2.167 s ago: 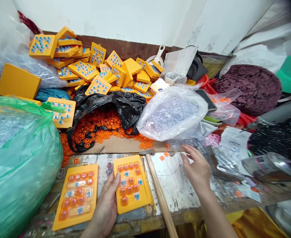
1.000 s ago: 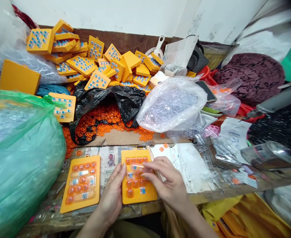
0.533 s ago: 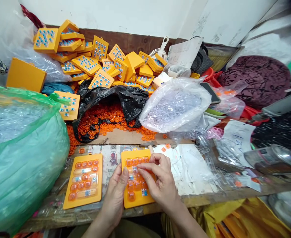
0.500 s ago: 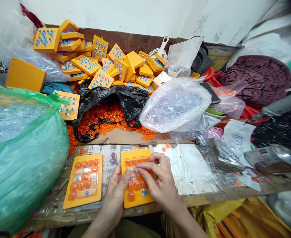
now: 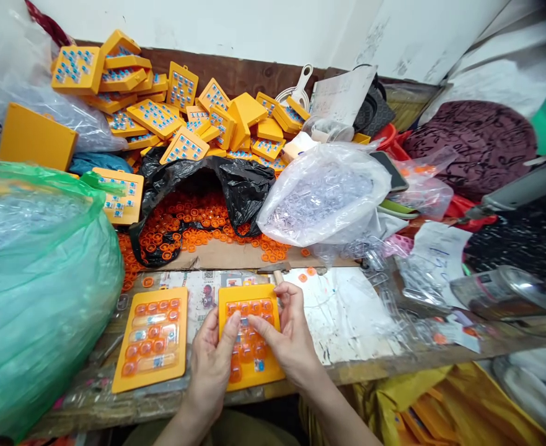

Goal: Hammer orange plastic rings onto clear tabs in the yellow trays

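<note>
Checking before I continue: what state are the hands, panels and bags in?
Held yellow panel: face up, lower blue switch bare
Left hand: gripping held yellow panel
Right hand: gripping held yellow panel
Other yellow panel: lying face up, untouched
Black bag: open, orange caps spilling out
White bag: open, holding clear pieces
Green bag: bulging

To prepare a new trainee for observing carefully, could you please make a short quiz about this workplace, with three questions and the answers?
1. True or false: the left hand and the right hand both touch the same yellow panel.

2. Short answer: which yellow thing lies between the left hand and the green bag?

3. Multiple choice: the heap of loose orange pieces lies in and in front of which bag?
a) the green bag
b) the black bag
c) the white bag

Key:
1. True.
2. A second panel with orange buttons.
3. b
</note>
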`<action>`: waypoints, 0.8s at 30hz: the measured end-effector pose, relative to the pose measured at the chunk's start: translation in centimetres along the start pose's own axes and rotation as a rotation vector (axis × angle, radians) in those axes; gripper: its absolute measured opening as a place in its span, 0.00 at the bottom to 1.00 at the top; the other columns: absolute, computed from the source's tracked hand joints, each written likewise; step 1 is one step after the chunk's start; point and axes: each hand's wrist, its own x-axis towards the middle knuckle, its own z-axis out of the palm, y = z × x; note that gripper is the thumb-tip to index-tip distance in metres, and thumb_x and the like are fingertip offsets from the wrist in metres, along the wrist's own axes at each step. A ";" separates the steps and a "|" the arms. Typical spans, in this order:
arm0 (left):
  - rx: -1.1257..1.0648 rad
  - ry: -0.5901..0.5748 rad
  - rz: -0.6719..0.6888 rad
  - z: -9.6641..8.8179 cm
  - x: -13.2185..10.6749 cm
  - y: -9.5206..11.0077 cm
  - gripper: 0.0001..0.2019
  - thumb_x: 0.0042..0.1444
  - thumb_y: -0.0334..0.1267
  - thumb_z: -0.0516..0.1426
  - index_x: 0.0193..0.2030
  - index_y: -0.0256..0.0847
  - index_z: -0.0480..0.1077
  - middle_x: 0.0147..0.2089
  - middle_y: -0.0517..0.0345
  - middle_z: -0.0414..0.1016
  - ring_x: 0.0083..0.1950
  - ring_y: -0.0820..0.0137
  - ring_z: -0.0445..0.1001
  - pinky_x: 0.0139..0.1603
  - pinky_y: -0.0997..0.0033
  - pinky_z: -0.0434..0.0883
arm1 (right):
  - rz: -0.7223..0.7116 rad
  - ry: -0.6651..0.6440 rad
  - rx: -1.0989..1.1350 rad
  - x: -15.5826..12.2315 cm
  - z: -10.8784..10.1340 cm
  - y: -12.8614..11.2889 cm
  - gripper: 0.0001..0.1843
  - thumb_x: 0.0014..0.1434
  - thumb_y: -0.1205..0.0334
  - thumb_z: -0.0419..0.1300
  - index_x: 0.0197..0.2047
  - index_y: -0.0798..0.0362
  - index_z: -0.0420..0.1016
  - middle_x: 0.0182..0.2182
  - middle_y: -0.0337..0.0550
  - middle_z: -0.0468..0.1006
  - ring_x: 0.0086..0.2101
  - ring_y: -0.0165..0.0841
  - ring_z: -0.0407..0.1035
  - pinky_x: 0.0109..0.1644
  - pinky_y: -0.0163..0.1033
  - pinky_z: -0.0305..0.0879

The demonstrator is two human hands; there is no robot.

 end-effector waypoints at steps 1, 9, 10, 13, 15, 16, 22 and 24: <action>0.004 -0.034 0.015 0.0 0.0 0.0 0.25 0.45 0.34 0.68 0.53 0.40 0.71 0.50 0.51 0.79 0.56 0.56 0.74 0.56 0.66 0.71 | 0.014 -0.009 -0.037 0.3 -0.6 0.0 0.22 0.54 0.51 0.60 0.45 0.43 0.53 0.44 0.41 0.72 0.36 0.33 0.75 0.38 0.39 0.73; -0.140 -0.003 -0.253 -0.1 0.3 0.9 0.25 0.56 0.40 0.62 0.60 0.36 0.65 0.51 0.44 0.78 0.52 0.55 0.77 0.56 0.55 0.73 | 0.160 0.361 -0.637 5.1 -13.2 1.2 0.08 0.50 0.65 0.57 0.35 0.54 0.74 0.38 0.60 0.77 0.50 0.56 0.63 0.51 0.60 0.55; -0.179 -0.035 -0.285 -0.1 0.3 1.0 0.26 0.57 0.41 0.61 0.61 0.36 0.64 0.52 0.44 0.78 0.53 0.55 0.76 0.56 0.54 0.72 | 0.168 0.388 -0.674 5.4 -14.3 1.5 0.06 0.47 0.69 0.57 0.29 0.54 0.73 0.32 0.60 0.76 0.49 0.58 0.63 0.52 0.61 0.53; -0.289 -0.117 -0.330 -0.5 0.4 1.3 0.28 0.58 0.40 0.60 0.63 0.37 0.60 0.52 0.44 0.78 0.53 0.55 0.76 0.59 0.52 0.70 | 0.153 0.415 -0.678 5.7 -15.6 1.9 0.07 0.42 0.73 0.57 0.23 0.51 0.71 0.22 0.51 0.72 0.45 0.56 0.65 0.54 0.62 0.49; -0.317 -0.173 -0.309 -0.8 0.3 1.2 0.33 0.55 0.37 0.63 0.65 0.40 0.56 0.52 0.46 0.78 0.54 0.55 0.76 0.60 0.52 0.69 | 0.128 0.414 -0.600 5.3 -14.8 1.5 0.05 0.44 0.69 0.58 0.27 0.51 0.73 0.24 0.47 0.73 0.41 0.51 0.69 0.53 0.60 0.54; -0.309 -0.210 -0.288 -0.9 0.2 1.1 0.37 0.52 0.35 0.65 0.66 0.41 0.54 0.52 0.47 0.77 0.54 0.55 0.76 0.60 0.53 0.69 | 0.116 0.407 -0.534 4.9 -14.0 1.0 0.06 0.46 0.65 0.60 0.31 0.51 0.73 0.26 0.46 0.74 0.38 0.48 0.70 0.51 0.57 0.59; -0.125 -0.390 -0.085 -0.8 -0.4 0.5 0.53 0.38 0.23 0.69 0.68 0.47 0.46 0.55 0.47 0.75 0.55 0.53 0.74 0.59 0.53 0.69 | 0.088 0.317 -0.038 0.1 -5.9 -2.4 0.17 0.56 0.44 0.59 0.36 0.49 0.70 0.40 0.49 0.81 0.42 0.41 0.77 0.46 0.47 0.72; -0.083 -0.379 -0.027 -0.5 -0.5 0.4 0.54 0.36 0.22 0.69 0.68 0.47 0.46 0.56 0.46 0.74 0.55 0.52 0.74 0.57 0.54 0.70 | 0.165 0.304 0.181 -1.6 -3.3 -2.5 0.16 0.53 0.46 0.64 0.33 0.50 0.75 0.47 0.52 0.80 0.49 0.44 0.73 0.51 0.48 0.69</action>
